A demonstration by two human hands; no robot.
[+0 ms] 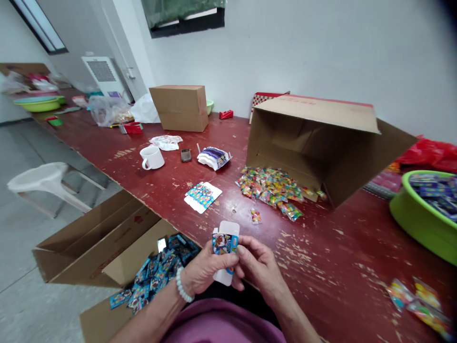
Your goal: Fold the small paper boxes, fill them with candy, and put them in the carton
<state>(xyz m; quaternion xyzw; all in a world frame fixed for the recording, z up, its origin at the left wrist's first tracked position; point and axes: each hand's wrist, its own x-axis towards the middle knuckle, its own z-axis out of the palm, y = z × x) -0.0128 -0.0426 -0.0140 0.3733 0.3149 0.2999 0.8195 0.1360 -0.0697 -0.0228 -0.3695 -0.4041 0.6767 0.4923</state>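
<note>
We've got both hands on a small printed carton point(224, 250), held just above the near edge of the worktop point(321, 267). Left hand point(205, 271) grips it from the side w/ thumb across the blue printed face; right hand point(259, 267) pinches its other side, fingertips curled onto it. Carton's white top flap stands open, pointing away from us.

Taking the carton as landmark: straight beyond it lies one loose sweet packet point(255, 216), then a heap of colourful sweet packets point(271, 188) spilling from a big cardboard box point(321, 143) lying on its side. Beyond & slightly left, a flat unfolded carton blank point(203, 196); further back a white mug point(152, 157). Below-left of it, off the worktop edge, an open box of finished blue cartons point(157, 271). Far right, a green basin point(424, 219) w/ more blue cartons inside
</note>
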